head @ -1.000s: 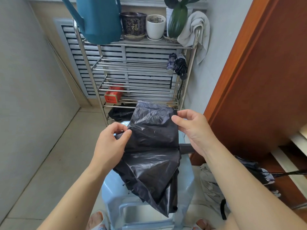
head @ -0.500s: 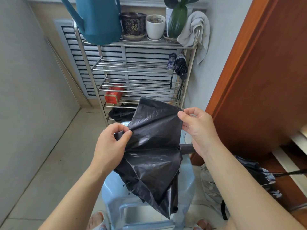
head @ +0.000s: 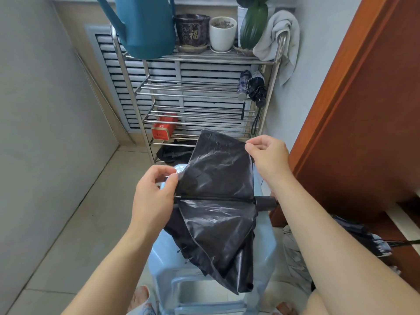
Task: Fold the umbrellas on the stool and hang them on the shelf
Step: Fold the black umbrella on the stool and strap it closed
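Observation:
A black folding umbrella (head: pixel 216 201) lies sideways above the pale blue plastic stool (head: pixel 163 258), its canopy loose and its handle pointing right. My left hand (head: pixel 152 196) pinches a fabric panel's left corner by the rib tips. My right hand (head: pixel 268 155) pinches the same panel's upper right corner and holds it stretched flat. Two folded umbrellas (head: pixel 252 87) hang by straps from the right side of the steel shelf (head: pixel 200 87).
The shelf's top tier carries a teal watering can (head: pixel 145 26), flower pots (head: pixel 209 32) and a grey towel (head: pixel 279 39). A red box (head: pixel 163 128) sits lower down. A brown wooden door (head: pixel 363 110) stands right, with more umbrellas and cloth (head: pixel 354 237) on the floor.
My right hand has lifted the panel's corner up and to the right, spreading the fabric flatter. My left hand kept its pinch and barely moved.

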The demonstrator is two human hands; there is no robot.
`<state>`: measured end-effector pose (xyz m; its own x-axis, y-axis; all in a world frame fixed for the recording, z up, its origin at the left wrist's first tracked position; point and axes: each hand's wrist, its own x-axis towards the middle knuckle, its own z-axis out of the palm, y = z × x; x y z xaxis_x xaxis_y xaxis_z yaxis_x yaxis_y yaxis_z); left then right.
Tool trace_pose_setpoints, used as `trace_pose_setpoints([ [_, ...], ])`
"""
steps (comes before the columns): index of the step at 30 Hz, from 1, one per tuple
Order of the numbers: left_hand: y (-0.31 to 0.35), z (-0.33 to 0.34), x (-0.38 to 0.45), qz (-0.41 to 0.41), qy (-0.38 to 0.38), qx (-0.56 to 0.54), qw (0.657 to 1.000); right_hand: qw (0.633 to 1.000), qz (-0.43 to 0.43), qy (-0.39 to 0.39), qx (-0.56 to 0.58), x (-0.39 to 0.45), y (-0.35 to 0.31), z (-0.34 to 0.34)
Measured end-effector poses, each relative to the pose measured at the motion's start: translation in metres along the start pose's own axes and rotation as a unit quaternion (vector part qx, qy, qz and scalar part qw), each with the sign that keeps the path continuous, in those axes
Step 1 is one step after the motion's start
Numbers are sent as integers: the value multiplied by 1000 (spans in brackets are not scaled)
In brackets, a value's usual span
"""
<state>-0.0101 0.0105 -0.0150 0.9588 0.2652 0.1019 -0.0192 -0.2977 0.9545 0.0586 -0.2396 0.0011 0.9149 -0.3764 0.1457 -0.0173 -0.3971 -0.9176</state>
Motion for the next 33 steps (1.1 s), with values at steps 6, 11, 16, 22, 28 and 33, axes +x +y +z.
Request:
trace_pose_setpoints([
  [6,-3,-12,-11,-136,52,-64,987,995,89,27,-38,11,36,21],
  [11,-10,-36,-14,-212,-91,44,972,992,20,-36,-117,-7,13,-10],
  [16,-6,-40,-34,-168,-143,124,967,955,32,-190,-224,-59,14,-49],
  [22,-6,-41,-45,-81,-139,90,983,938,-39,-298,-170,-102,18,-68],
  [28,-8,-39,-42,-28,-141,123,982,940,-148,-249,-182,-103,24,-55],
  [33,-12,-41,-42,-5,-162,108,981,953,-160,-158,-202,-99,18,-45],
])
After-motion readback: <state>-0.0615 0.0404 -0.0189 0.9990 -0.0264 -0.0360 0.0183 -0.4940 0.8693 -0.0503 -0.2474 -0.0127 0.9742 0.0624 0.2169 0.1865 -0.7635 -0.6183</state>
